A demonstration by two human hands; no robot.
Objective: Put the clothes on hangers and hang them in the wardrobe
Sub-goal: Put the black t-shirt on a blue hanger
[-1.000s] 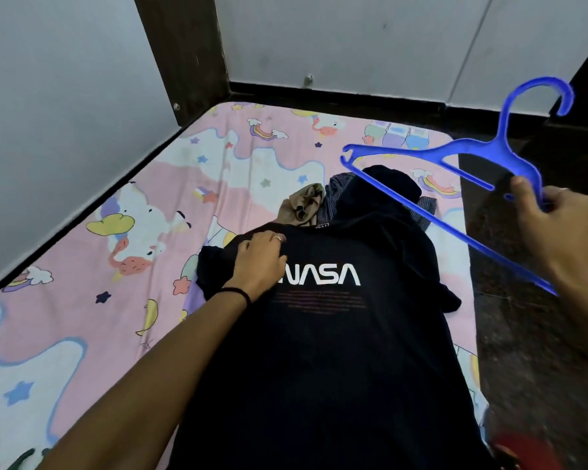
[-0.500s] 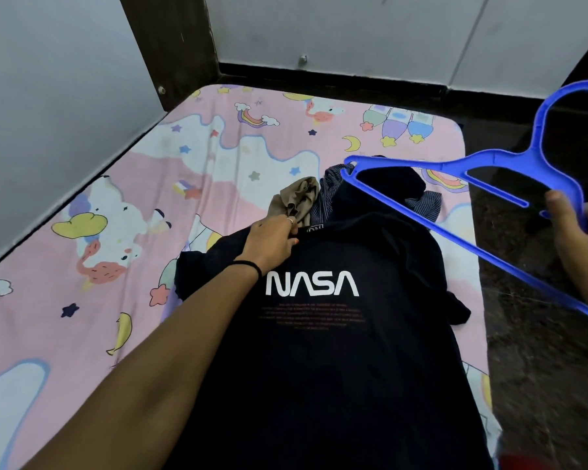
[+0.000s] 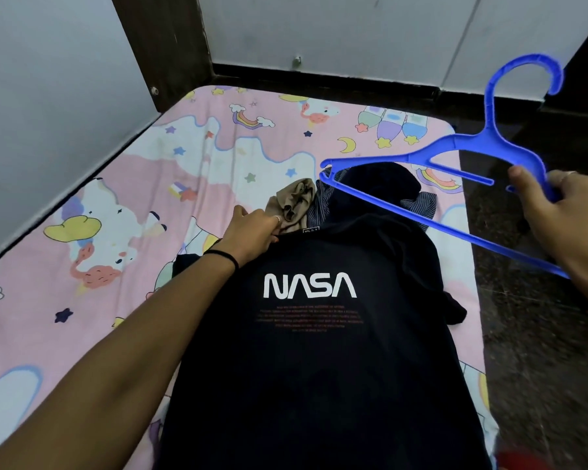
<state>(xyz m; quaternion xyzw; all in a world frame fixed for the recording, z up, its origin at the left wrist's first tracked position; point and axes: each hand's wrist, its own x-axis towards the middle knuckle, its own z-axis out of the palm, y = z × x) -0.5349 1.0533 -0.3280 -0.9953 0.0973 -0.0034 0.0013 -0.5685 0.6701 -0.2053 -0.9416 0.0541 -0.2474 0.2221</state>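
T-shirt [image 3: 319, 351] collar apparently gripped, fingers [image 3: 272, 228] hidden

The small red print under NASA on the dark T-shirt [image 3: 319, 351] is too fine to read, and its hem runs off the frame's bottom. Lower right, the blue hanger [image 3: 455, 157] disappears behind the right hand [image 3: 571, 225].

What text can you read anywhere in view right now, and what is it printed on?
"NASA": white letters on the chest of the dark T-shirt lying on the bed.
Small reddish lines under that logo: too small to read.
Neck label inside the T-shirt collar: too blurred to read.
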